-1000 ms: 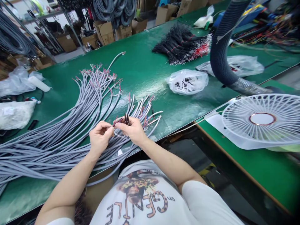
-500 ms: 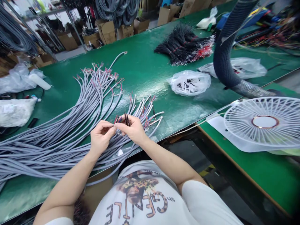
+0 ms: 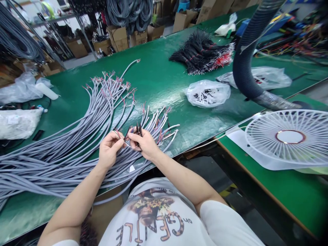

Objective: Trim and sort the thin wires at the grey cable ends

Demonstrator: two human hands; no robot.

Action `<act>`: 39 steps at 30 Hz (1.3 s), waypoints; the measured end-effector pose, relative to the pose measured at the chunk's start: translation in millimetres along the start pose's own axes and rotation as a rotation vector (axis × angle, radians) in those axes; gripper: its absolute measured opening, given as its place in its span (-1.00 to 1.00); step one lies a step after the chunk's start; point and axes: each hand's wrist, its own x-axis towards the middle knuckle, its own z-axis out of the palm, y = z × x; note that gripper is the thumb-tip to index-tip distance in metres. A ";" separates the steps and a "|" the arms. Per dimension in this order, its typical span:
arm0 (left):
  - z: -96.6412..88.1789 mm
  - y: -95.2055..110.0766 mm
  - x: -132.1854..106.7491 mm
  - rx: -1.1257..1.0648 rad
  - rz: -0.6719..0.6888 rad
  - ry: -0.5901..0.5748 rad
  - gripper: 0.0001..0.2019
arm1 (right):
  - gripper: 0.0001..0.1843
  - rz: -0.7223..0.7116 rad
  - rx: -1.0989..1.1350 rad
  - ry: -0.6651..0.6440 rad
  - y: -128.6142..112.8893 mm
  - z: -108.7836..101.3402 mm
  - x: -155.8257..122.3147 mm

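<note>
At the near edge of the green table (image 3: 159,78) the person works on one cable end (image 3: 122,136), held just above the big spread of grey cables (image 3: 64,150) that runs from the left edge toward the middle. The left hand (image 3: 109,150) is closed in a pinch on the thin coloured wires of this end. The right hand (image 3: 145,143) is closed too, gripping a few small dark pieces (image 3: 138,129) that stand up between its fingers, and its fingertips meet the same wires. As I judge it, the work is somewhere in the middle — one group of ends lies just beside the right hand and a larger group lies farther in, all showing coloured wires, but which are finished I cannot tell. A plastic bag (image 3: 207,93) of small dark parts lies well apart, toward the far right, near a black wire bundle (image 3: 202,51) and a dark hose (image 3: 243,58). What the dark pieces are is too small to see — and the cables are cut off at the left.
</note>
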 end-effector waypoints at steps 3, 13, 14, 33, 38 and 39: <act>-2.8 14.4 -1.3 0.244 0.073 -0.013 -0.88 | -0.67 0.003 -0.004 0.006 -1.9 0.3 -1.5; -3.3 47.7 -29.6 0.743 0.340 0.124 -0.77 | -0.70 -0.053 -0.105 -0.067 -8.5 19.9 -17.3; -0.8 46.9 -30.3 0.735 0.361 0.140 -0.79 | -0.71 -0.064 -0.117 -0.074 -8.8 21.1 -18.6; 9.9 14.1 -46.6 0.287 0.375 0.371 -0.97 | -0.66 0.022 0.010 -0.049 -5.4 17.8 -24.3; 0.9 21.0 -54.0 0.098 0.218 0.109 -0.91 | -0.70 0.010 -0.015 -0.067 -3.4 16.8 -27.5; -0.9 23.9 -54.9 0.033 0.166 0.067 -0.86 | -0.70 -0.001 -0.027 -0.071 -2.8 17.2 -28.4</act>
